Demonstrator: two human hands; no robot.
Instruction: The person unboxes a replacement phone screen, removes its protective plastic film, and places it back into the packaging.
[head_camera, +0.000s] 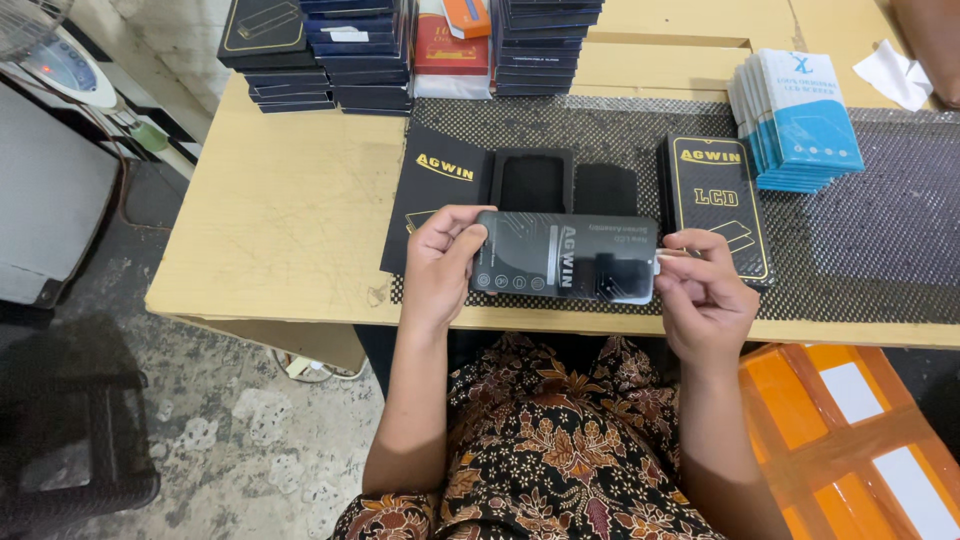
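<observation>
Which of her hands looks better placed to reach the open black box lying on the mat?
Probably the left hand. It grips the left end of the dark phone screen panel, and the open black box lies just beyond it. The right hand pinches the panel's right end, nearer the closed black box.

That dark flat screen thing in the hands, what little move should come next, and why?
Probably lower the dark flat panel into the open black tray just behind it. Both hands, left hand and right hand, hold its ends above the table, and the tray looks empty.
</observation>
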